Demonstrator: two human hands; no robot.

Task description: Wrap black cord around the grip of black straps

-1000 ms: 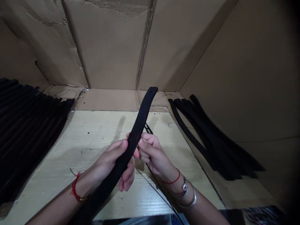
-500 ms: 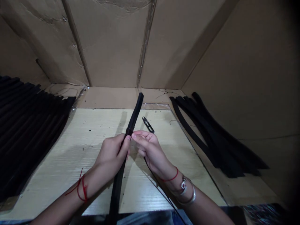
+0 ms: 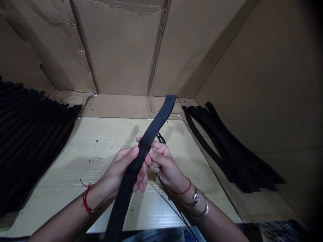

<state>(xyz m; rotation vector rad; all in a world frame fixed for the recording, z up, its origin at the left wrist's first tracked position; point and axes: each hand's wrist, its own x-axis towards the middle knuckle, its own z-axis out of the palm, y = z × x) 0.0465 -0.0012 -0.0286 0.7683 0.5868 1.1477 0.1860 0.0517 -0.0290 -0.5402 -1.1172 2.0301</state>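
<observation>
A long flat black strap [image 3: 158,119] runs from the bottom edge up past the far side of the board, its broad face turned up. My left hand [image 3: 118,168] is closed around its middle, thumb on top and fingers underneath. At the strap's right edge, my right hand [image 3: 164,164] is closed in a pinch. A thin dark cord [image 3: 174,208] trails from below that hand to the bottom edge; its end at the fingertips is hidden. Just beyond the right fingers lie black thread snips [image 3: 160,137], partly covered by the strap.
Many black straps [image 3: 30,134] lie side by side at the left. Several more [image 3: 232,151] are fanned out at the right. Under my hands is a pale wooden board [image 3: 108,134], with cardboard walls [image 3: 123,47] behind and beside it. Dark specks and loose threads are scattered about.
The strap has turned from its narrow edge to its broad face, and its far end has swung right, now partly covering the snips. The left hand's fingers have shifted beneath it.
</observation>
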